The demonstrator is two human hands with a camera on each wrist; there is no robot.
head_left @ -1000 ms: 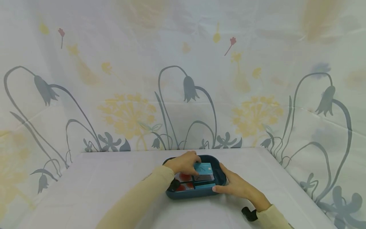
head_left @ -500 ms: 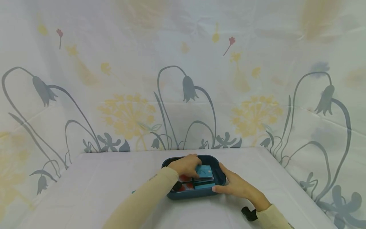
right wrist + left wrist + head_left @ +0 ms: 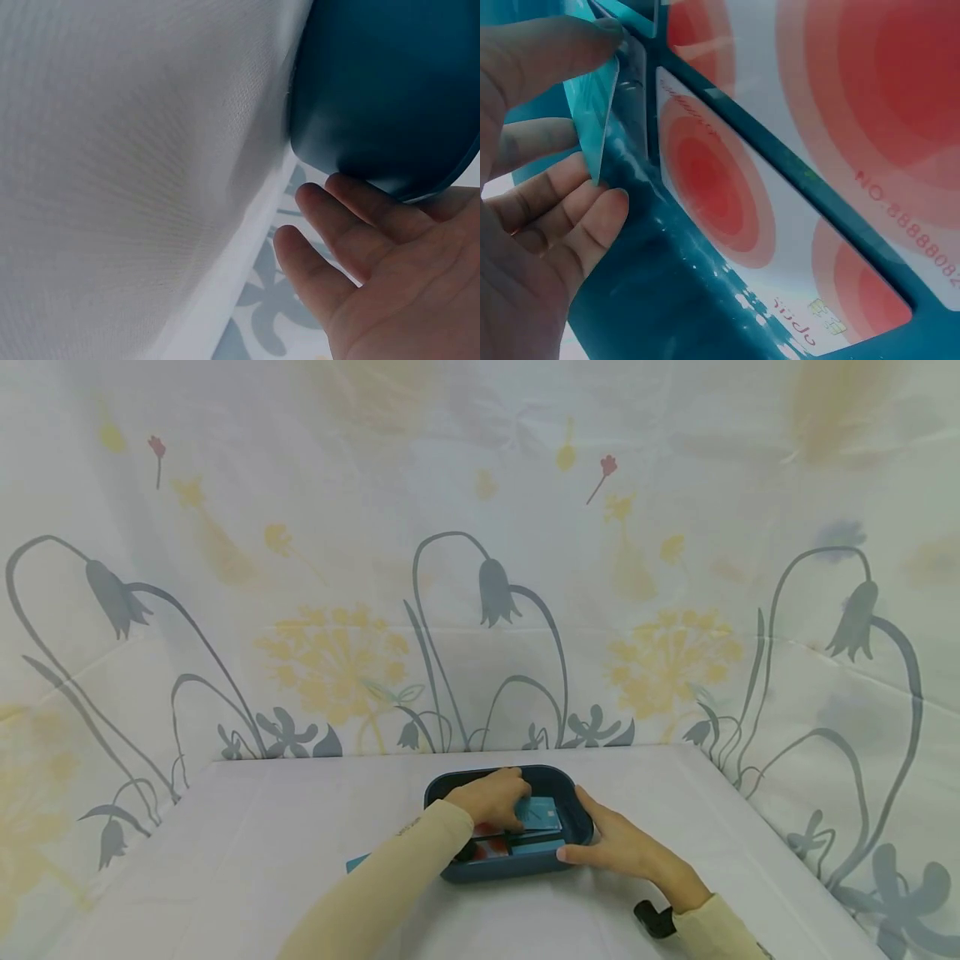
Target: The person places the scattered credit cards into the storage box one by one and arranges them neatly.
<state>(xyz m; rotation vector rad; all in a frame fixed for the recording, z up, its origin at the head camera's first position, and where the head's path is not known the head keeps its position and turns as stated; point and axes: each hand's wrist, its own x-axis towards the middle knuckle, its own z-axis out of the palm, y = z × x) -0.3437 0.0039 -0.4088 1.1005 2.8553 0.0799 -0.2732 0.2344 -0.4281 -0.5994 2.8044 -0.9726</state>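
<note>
A dark blue-green box [image 3: 495, 872] with inner dividers stands on the white table. My left hand [image 3: 491, 797] reaches into it and pinches a light blue chip card [image 3: 541, 815], its thumb on one face and fingers behind. In the left wrist view this blue card [image 3: 591, 120] is tilted on edge beside a divider. Red-and-white cards [image 3: 712, 191] lie in neighbouring compartments. My right hand [image 3: 622, 845] rests against the box's right end, thumb on the front wall. In the right wrist view its fingers are extended near the box wall [image 3: 382, 97].
Another blue card [image 3: 522, 847] lies in the box's front right compartment. A light blue flat piece [image 3: 356, 863] shows on the table beside my left sleeve [image 3: 386, 877]. Flower-patterned cloth [image 3: 480, 560] hangs behind the table's far edge.
My left hand has moved slightly right and down, lowering the blue card further into the box. Its sleeve has uncovered the flat blue piece on the left. The right hand stays put.
</note>
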